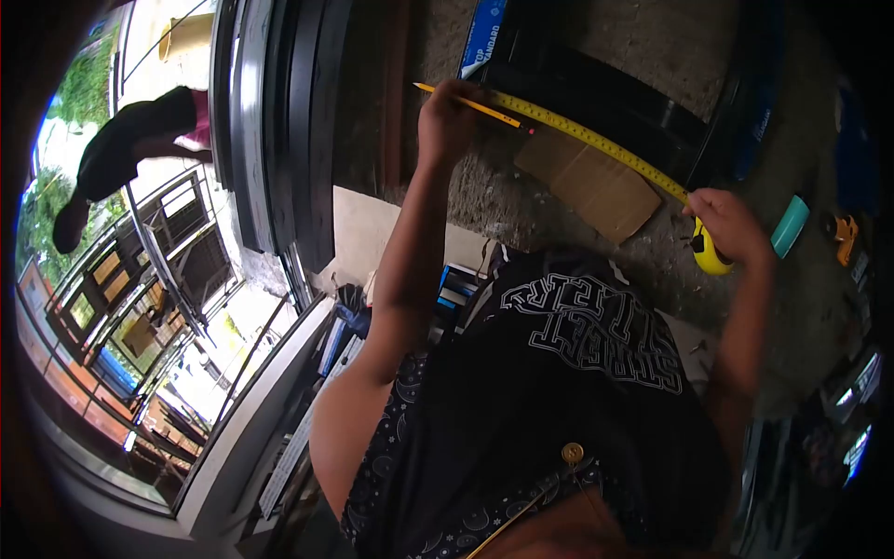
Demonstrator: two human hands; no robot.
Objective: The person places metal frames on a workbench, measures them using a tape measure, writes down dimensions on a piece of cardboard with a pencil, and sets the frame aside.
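Note:
A yellow tape measure blade [596,140] is drawn out between my two hands, along the near side of a black frame [643,104]. My left hand [447,123] is closed on a yellow pencil [494,114] at the blade's far end. Whether those fingers also pinch the tape's tip is hidden. In my right hand [731,222] is the tape measure's yellow case [710,253], close to the frame's right corner. Below the blade lies a piece of brown cardboard [596,189].
Dark long bars [270,121] stand at the left. A teal object [790,225] and an orange tool [843,238] lie to the right. Blue printed wrap [484,37] covers part of the frame. Another person's dark sleeve [140,130] shows at upper left.

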